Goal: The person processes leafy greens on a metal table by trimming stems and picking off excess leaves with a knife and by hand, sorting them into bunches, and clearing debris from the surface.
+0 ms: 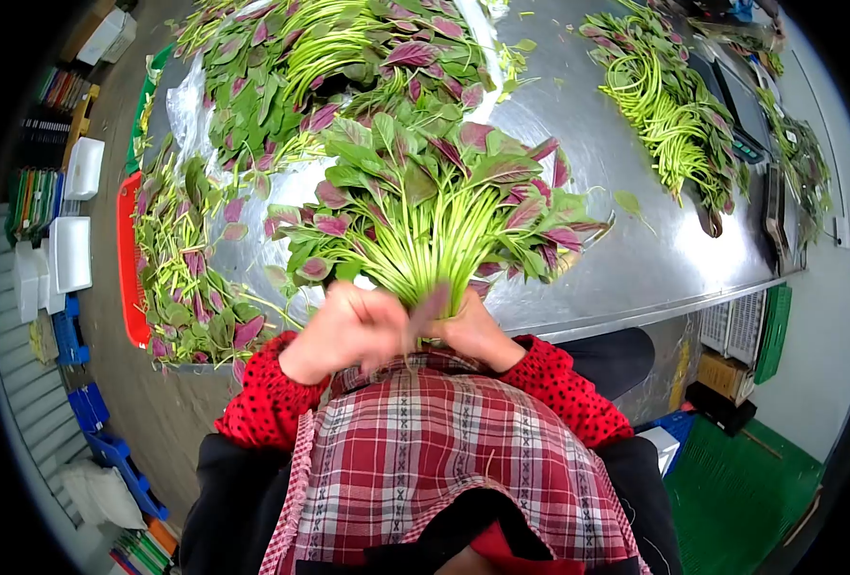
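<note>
A fanned bunch of leafy greens [435,211] with purple-centred leaves and pale green stems lies at the table's near edge, stem ends toward my body. My right hand [468,331] is wrapped round the lower stems. At the left of the stem ends is my left hand [353,331], fingers curled and blurred by motion. A blurred purplish leaf [430,311] shows beside its fingertips; whether the fingers grip it is unclear.
A large heap of greens [320,57] covers the far part of the metal table [550,172]. More stems and leaves [190,278] lie left, by a red crate [131,259]. Bundled greens [665,115] lie right, near a dark scale [732,115].
</note>
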The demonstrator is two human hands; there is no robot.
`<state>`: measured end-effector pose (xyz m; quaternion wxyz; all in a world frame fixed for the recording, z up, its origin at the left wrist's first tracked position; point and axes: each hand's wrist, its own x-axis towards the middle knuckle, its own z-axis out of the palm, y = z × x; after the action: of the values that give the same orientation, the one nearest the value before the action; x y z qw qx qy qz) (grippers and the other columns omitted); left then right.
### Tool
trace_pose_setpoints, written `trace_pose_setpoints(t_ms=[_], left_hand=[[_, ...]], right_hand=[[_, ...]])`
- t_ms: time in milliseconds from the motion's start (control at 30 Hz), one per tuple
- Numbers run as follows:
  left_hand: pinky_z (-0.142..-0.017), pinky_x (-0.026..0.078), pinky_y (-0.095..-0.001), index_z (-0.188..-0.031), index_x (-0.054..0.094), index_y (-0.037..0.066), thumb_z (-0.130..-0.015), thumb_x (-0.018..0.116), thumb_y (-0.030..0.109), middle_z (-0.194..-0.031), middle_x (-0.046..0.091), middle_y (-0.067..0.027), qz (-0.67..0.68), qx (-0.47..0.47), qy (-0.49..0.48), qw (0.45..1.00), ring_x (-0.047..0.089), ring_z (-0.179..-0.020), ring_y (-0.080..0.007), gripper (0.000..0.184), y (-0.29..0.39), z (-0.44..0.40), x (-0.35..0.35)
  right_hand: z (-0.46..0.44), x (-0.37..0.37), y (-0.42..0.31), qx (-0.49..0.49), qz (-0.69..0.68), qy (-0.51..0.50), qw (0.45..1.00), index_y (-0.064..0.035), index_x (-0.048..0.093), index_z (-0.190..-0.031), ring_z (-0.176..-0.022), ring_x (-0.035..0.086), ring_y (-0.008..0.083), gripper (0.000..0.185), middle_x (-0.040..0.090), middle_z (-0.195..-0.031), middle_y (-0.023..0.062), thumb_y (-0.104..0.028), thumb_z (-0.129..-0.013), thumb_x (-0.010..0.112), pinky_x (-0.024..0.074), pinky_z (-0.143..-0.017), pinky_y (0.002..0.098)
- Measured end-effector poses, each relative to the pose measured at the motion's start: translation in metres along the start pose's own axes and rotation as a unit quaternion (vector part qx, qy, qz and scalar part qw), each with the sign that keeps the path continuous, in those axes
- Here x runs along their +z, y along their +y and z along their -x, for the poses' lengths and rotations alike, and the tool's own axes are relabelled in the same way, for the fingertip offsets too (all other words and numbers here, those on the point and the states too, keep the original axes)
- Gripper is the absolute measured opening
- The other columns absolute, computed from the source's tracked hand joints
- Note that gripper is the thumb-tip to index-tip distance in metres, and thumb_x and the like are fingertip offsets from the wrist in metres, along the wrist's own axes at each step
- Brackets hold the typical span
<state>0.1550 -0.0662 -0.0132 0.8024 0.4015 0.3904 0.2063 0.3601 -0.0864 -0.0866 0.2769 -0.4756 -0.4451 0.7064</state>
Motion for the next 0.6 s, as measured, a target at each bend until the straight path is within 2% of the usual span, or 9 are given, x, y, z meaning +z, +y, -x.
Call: trace_pose_setpoints(t_ms=[67, 133, 200, 300, 333, 367, 467, 567, 600], left_hand=[[-0.044, 0.043, -0.0226, -0.075, 0.065, -0.002, -0.076, 0.064, -0.004, -0.064, 0.063, -0.0025, -0.089, -0.027, -0.078, 0.993, 0.054, -0.049, -0.0074, 0.002, 0.008, 0.005, 0.005], [-0.055, 0.048, -0.0271, -0.078, 0.067, 0.001, -0.075, 0.067, 0.003, -0.069, 0.066, -0.0061, -0.315, 0.143, 0.144, 0.927, 0.060, -0.060, -0.0128, 0.003, -0.005, -0.002, -0.026], [-0.057, 0.046, -0.0313, -0.078, 0.065, 0.000, -0.073, 0.067, 0.006, -0.069, 0.061, -0.0140, -0.522, 0.160, 0.281, 0.790, 0.060, -0.060, -0.0226, 0.008, 0.003, 0.015, -0.052], [-0.058, 0.046, -0.0302, -0.099, 0.064, -0.003, -0.068, 0.066, 0.001, -0.091, 0.067, -0.0100, -0.360, 0.166, 0.367, 0.842, 0.058, -0.064, -0.0143, 0.030, -0.023, 0.023, -0.063], [-0.058, 0.047, -0.0294, -0.100, 0.064, -0.004, -0.068, 0.065, 0.001, -0.098, 0.066, -0.0128, -0.377, 0.063, 0.374, 0.845, 0.059, -0.066, -0.0158, 0.032, -0.026, 0.018, -0.050], [-0.058, 0.048, -0.0299, -0.099, 0.064, -0.003, -0.069, 0.066, 0.001, -0.097, 0.066, -0.0129, -0.383, 0.117, 0.359, 0.843, 0.058, -0.065, -0.0167, 0.031, -0.049, 0.002, -0.057], [-0.059, 0.048, -0.0291, -0.101, 0.065, -0.002, -0.069, 0.073, 0.008, -0.094, 0.066, -0.0145, -0.376, 0.115, 0.301, 0.869, 0.060, -0.066, -0.0162, 0.034, -0.034, -0.019, -0.019], [-0.059, 0.048, -0.0279, -0.100, 0.066, -0.002, -0.072, 0.074, 0.012, -0.091, 0.067, -0.0134, -0.398, 0.155, 0.316, 0.847, 0.059, -0.064, -0.0145, 0.033, -0.092, -0.019, -0.061], [-0.058, 0.048, -0.0267, -0.097, 0.068, -0.002, -0.075, 0.074, 0.014, -0.086, 0.068, -0.0118, -0.408, 0.069, 0.308, 0.857, 0.058, -0.062, -0.0125, 0.028, -0.031, -0.033, -0.034]], right_hand=[[-0.001, -0.003, -0.007, 0.010, -0.006, -0.008, 1.000, -0.0003, 0.064, -0.082, -0.066, 0.059, 0.0120, 0.012, 0.065, -0.073, 0.0041, 0.002, -0.071, 0.067, 0.0480, -0.060, 0.0282], [-0.007, -0.011, -0.014, 0.003, -0.029, -0.010, 1.000, 0.0000, 0.064, -0.083, -0.066, 0.060, 0.0120, 0.015, 0.064, -0.073, 0.0043, 0.005, -0.069, 0.067, 0.0486, -0.060, 0.0277], [0.016, -0.022, -0.106, -0.008, -0.004, 0.008, 1.000, 0.0008, 0.064, -0.091, -0.070, 0.061, 0.0125, 0.022, 0.065, -0.079, 0.0051, 0.005, -0.070, 0.068, 0.0499, -0.065, 0.0268], [0.040, -0.050, -0.129, -0.243, 0.102, 0.091, 0.960, -0.0007, 0.062, -0.110, -0.085, 0.063, 0.0158, 0.038, 0.067, -0.090, 0.0068, -0.001, -0.074, 0.076, 0.0514, -0.075, 0.0294], [0.029, -0.060, -0.115, -0.244, 0.180, 0.063, 0.951, -0.0005, 0.060, -0.114, -0.092, 0.064, 0.0195, 0.044, 0.067, -0.101, 0.0087, -0.005, -0.074, 0.077, 0.0510, -0.081, 0.0325], [-0.003, -0.070, -0.088, -0.121, 0.071, 0.064, 0.988, -0.0015, 0.058, -0.118, -0.093, 0.064, 0.0223, 0.043, 0.067, -0.103, 0.0103, -0.016, -0.080, 0.074, 0.0491, -0.087, 0.0340], [-0.050, -0.078, -0.122, 0.042, -0.053, 0.001, 0.998, 0.0017, 0.064, -0.103, -0.080, 0.064, 0.0193, 0.030, 0.069, -0.088, 0.0129, -0.014, -0.079, 0.070, 0.0505, -0.077, 0.0324], [0.009, -0.072, -0.211, -0.301, 0.002, 0.000, 0.954, 0.0016, 0.066, -0.085, -0.067, 0.061, 0.0134, 0.024, 0.067, -0.078, 0.0050, 0.002, -0.062, 0.074, 0.0505, -0.064, 0.0279], [-0.006, -0.089, -0.216, -0.271, -0.030, 0.028, 0.962, 0.0014, 0.065, -0.096, -0.068, 0.062, 0.0146, 0.035, 0.067, -0.082, 0.0075, 0.006, -0.062, 0.073, 0.0514, -0.065, 0.0284]])
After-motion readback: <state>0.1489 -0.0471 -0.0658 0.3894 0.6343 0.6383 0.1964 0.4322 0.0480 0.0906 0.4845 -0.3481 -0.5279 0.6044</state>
